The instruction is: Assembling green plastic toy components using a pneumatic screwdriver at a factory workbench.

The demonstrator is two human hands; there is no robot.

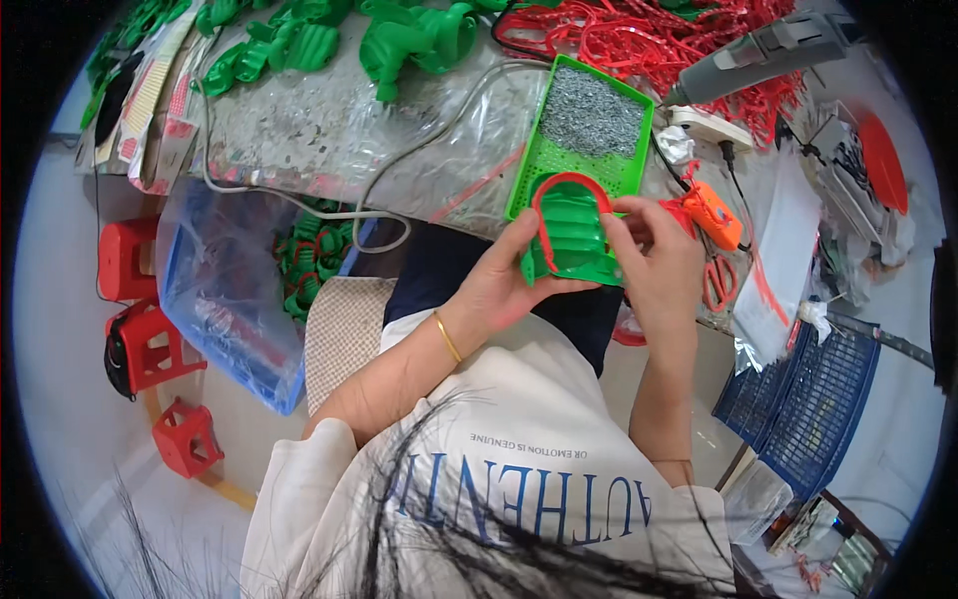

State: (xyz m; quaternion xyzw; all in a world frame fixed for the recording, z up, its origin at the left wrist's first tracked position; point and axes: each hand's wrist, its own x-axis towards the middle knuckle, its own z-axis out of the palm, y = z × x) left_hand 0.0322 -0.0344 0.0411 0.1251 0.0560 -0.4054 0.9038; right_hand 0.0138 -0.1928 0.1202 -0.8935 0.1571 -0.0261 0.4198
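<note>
In the head view, gripping a ridged green plastic piece (574, 225) with the left hand (499, 272), with the thumb on its left side and the fingers underneath. Grasping the same piece at its right edge with the right hand (659, 258), with thumb and fingertips bunched near one end of the red strip (574, 179) arching along the curved rim; cannot tell whether pinching the strip as well. Holding the piece up at the near edge of the worktable (289, 130), overlapping from this viewpoint the lower end of a lime-green tray (609, 172). Wearing a gold bangle (447, 337) on the left wrist. In the tray, at the far end, small silvery bits (591, 112). To the right of the right hand, an orange tool (715, 214) and red-handled scissors (718, 285). Farther back, tangled red strips (639, 32) beneath a grey tool (758, 65), and, toward the left, loose green parts (414, 45). Below the table, at left, a plastic-lined blue crate (235, 309) with red-edged green pieces (317, 260) inside, beside red stools (188, 439).
</note>
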